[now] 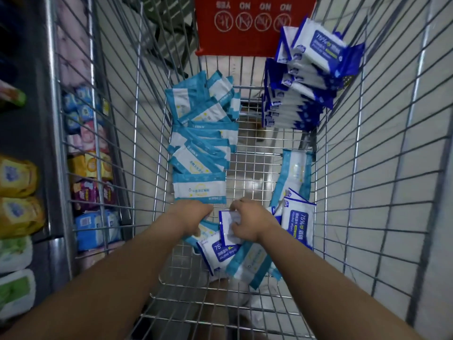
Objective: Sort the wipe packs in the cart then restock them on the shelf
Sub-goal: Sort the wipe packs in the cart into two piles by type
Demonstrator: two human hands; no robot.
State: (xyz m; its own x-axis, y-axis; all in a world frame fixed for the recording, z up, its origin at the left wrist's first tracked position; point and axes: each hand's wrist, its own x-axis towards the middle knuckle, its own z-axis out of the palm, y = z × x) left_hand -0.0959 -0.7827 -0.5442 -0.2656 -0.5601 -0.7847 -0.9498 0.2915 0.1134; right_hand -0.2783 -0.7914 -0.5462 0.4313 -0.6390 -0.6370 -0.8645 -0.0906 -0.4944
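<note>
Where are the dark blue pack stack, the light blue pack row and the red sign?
dark blue pack stack (pixel 291 106), head view, middle of its side.
light blue pack row (pixel 201 158), head view, face of a middle pack.
red sign (pixel 245 42), head view, below its symbols.

- silver wire shopping cart (pixel 250 168): mesh floor carries all packs
- light-blue-and-white plastic wipe packs (pixel 201 143): overlapping row along left wall
- dark-blue-and-white plastic wipe packs (pixel 294 99): tall stack, far right corner
- loose mixed packs (pixel 247 263): jumbled, near end
</note>
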